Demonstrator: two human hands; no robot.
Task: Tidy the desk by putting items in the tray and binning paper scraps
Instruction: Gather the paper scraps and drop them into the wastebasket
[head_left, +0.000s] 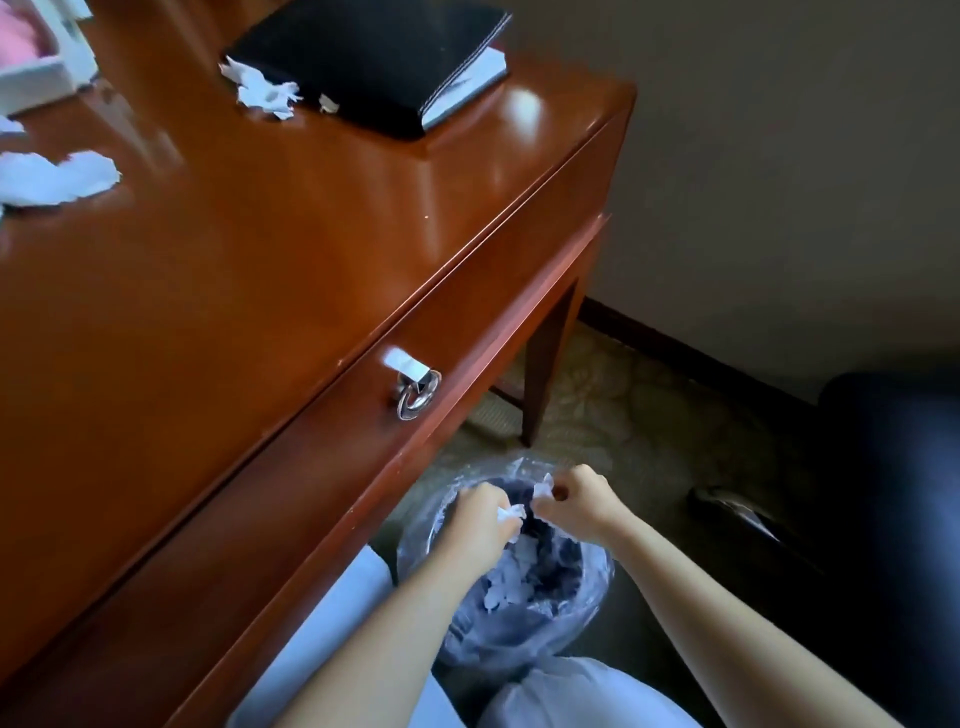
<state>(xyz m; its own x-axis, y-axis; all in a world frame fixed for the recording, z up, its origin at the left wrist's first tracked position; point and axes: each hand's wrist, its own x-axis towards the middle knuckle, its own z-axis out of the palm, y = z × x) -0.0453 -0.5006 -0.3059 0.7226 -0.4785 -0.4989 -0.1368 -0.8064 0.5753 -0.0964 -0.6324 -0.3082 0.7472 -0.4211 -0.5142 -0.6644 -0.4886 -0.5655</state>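
Left hand (480, 514) and right hand (576, 501) over the bin (602, 566), each grip pinched closed on a light, crumpled scrap (509, 514); more scraps (265, 91) lie on the worktop (311, 234), likely best pinched at raised folds.

**Cut off, covered or too murky to name**

The white tray (36, 78) runs off the top left corner, its pink contents a blur. A torn paper sheet (62, 176) is cut by the left edge, and the black notebook (374, 57) by the top edge. The knees hide the base of the bin (597, 571). The left hand (483, 519) covers most of a crumpled scrap (511, 514), and the right hand (582, 501) most of a second scrap (543, 491). A dark shape (727, 512) on the floor is too murky to name
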